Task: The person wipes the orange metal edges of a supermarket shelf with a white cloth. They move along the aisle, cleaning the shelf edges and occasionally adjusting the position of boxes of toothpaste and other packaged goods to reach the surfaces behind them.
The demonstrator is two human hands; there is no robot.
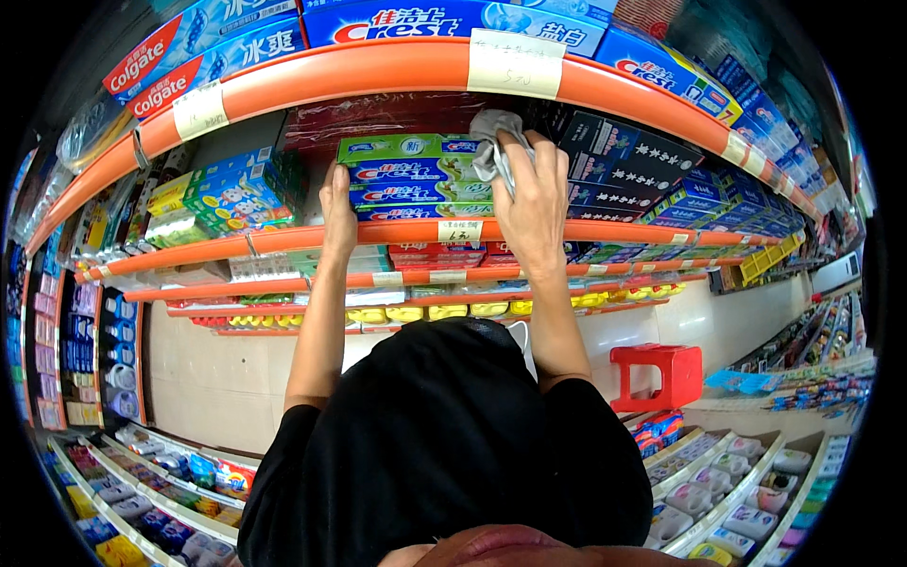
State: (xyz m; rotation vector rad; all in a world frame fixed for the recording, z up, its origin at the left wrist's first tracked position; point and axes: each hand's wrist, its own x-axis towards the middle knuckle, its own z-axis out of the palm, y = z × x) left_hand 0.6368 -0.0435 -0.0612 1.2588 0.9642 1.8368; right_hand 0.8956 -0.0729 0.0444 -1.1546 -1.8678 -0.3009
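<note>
A stack of green and blue Crest toothpaste boxes (397,172) lies on a shelf straight ahead. My left hand (336,212) is against the stack's left end, the thumb upright along the box ends; whether its fingers grip is not clear. In my right hand (531,191) is a crumpled grey cloth (489,142), bunched under the fingers at the stack's upper right corner. Black toothpaste boxes (609,166) are piled just right of that hand. Behind the stack is a dark red surface (368,117) with a plastic-like sheen.
An orange shelf edge (397,64) with paper tags curves above my hands, and another orange edge (404,231) runs below the stack. Left of it stand children's toothpaste boxes (237,188). A red plastic stool (655,375) is on the floor, with stocked shelves (163,503) behind me.
</note>
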